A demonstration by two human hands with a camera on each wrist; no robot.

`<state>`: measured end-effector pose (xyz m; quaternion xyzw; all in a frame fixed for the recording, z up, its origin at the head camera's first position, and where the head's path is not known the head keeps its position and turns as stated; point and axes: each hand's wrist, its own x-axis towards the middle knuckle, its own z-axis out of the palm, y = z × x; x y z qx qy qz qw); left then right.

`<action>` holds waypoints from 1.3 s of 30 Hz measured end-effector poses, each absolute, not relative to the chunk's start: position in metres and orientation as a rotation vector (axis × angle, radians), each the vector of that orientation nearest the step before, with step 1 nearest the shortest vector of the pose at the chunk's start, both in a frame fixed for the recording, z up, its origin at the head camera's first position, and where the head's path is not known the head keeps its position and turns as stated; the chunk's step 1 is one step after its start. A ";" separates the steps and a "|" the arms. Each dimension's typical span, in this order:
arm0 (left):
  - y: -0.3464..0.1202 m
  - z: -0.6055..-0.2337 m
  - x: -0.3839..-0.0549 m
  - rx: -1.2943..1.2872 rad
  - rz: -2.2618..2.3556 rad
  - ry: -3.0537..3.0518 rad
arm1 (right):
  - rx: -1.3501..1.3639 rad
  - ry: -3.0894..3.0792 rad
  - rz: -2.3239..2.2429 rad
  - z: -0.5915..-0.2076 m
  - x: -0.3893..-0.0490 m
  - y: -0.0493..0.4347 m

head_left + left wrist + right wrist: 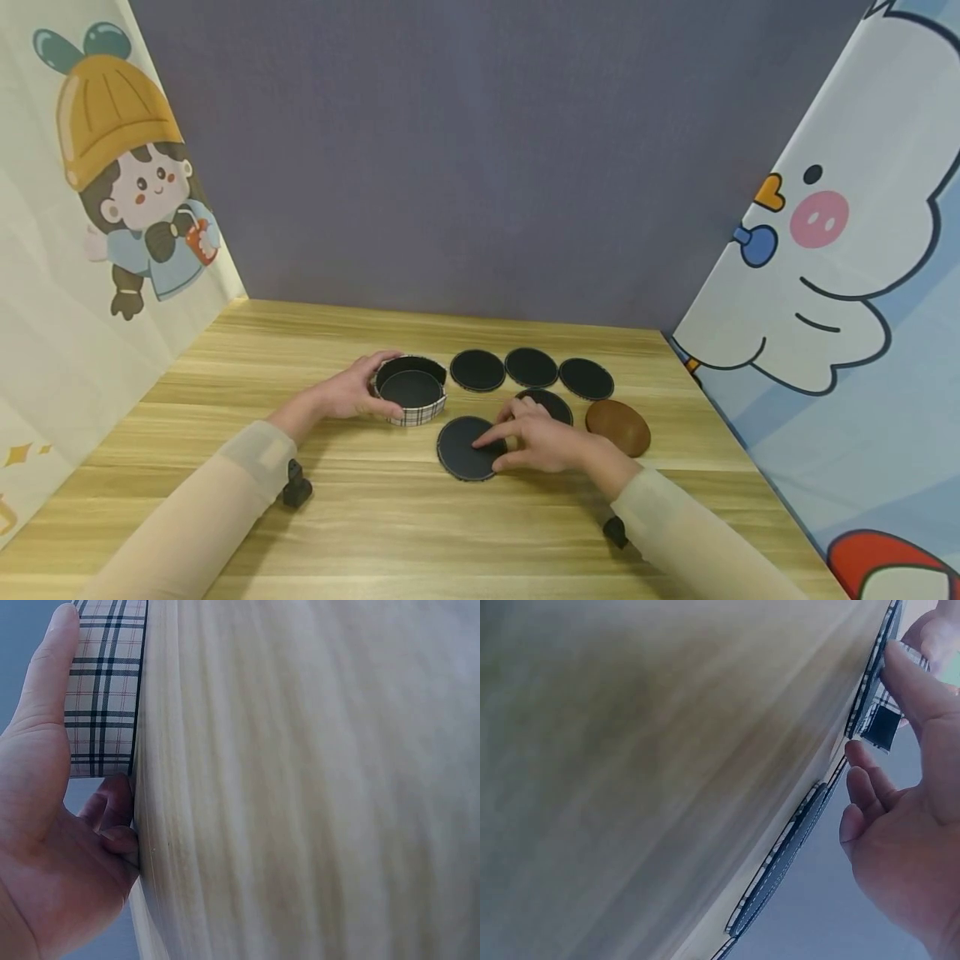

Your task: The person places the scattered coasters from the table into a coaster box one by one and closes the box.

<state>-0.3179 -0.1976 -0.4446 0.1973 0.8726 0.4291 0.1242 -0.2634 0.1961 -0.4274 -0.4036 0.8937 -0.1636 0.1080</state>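
Observation:
A round plaid coaster holder (424, 414) with a black inside and a notch in its right wall sits left of centre. My left hand (358, 390) grips its left side, thumb along the near wall; in the left wrist view the thumb lies against the plaid wall (105, 697). My right hand (543, 437) is over the right part of a black round coaster (457, 450), its index finger stretched onto the top and its thumb by the near right edge. Behind that hand lies another black coaster (551, 403), partly covered by it.
Farther back lie more black coasters, a left one (477, 370), a middle one (532, 367) and a right one (587, 379). A smooth brown oval object (618, 427) is right of my right hand. A grey partition (450, 167) rises behind the wooden table (375, 533).

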 end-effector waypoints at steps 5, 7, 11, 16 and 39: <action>-0.197 -0.444 -0.317 0.575 1.246 2.550 | -1.189 2.609 -0.504 -0.429 -0.261 0.196; -0.197 -0.443 -0.317 0.574 1.245 2.547 | -1.188 2.607 -0.501 -0.429 -0.260 0.195; -0.197 -0.443 -0.317 0.569 1.240 2.540 | -1.181 2.601 -0.493 -0.428 -0.259 0.195; -0.197 -0.442 -0.317 0.571 1.231 2.549 | -1.154 2.584 -0.505 -0.425 -0.258 0.193; -0.198 -0.443 -0.318 0.567 1.230 2.543 | -1.142 2.468 -0.432 -0.421 -0.266 0.165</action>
